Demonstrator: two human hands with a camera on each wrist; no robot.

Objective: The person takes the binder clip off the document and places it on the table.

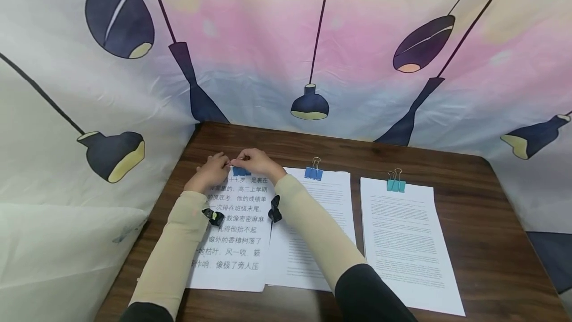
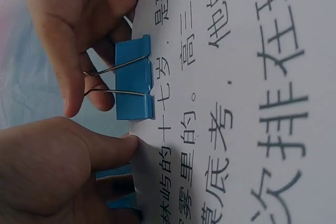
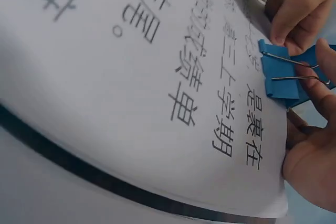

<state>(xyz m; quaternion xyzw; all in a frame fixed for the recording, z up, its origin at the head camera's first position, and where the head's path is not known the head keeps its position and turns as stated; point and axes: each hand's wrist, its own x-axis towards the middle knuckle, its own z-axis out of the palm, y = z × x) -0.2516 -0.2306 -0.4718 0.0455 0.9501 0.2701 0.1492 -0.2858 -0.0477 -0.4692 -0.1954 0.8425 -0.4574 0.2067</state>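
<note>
The right hand's fingertips (image 2: 73, 93) pinch the wire handles of a blue binder clip (image 2: 135, 80), which sits clamped over the top edge of a sheet printed with large Chinese characters (image 2: 252, 103). The thumb and a finger are closed narrowly on the two wire loops, and the clip's blue body lies flat on the paper's margin. Just beside it, the left hand (image 2: 52, 171) has its thumb laid against the same top edge of the sheet, a little along from the clip, with the other fingers curled under the paper; it holds the sheet and does not touch the clip. From above, both hands meet at the far end of that sheet, the right hand (image 1: 259, 162) over the clip (image 1: 241, 171) and the left hand (image 1: 212, 168) close to it. The sheet (image 1: 232, 242) lies at the left of a dark wooden table (image 1: 491, 242). To its right lie two more stacks of printed paper, one with a blue clip (image 1: 314, 173) at its top edge, the next with a teal clip (image 1: 395, 185). A cloth printed with hanging lamps (image 1: 286, 53) stands behind the table.
</note>
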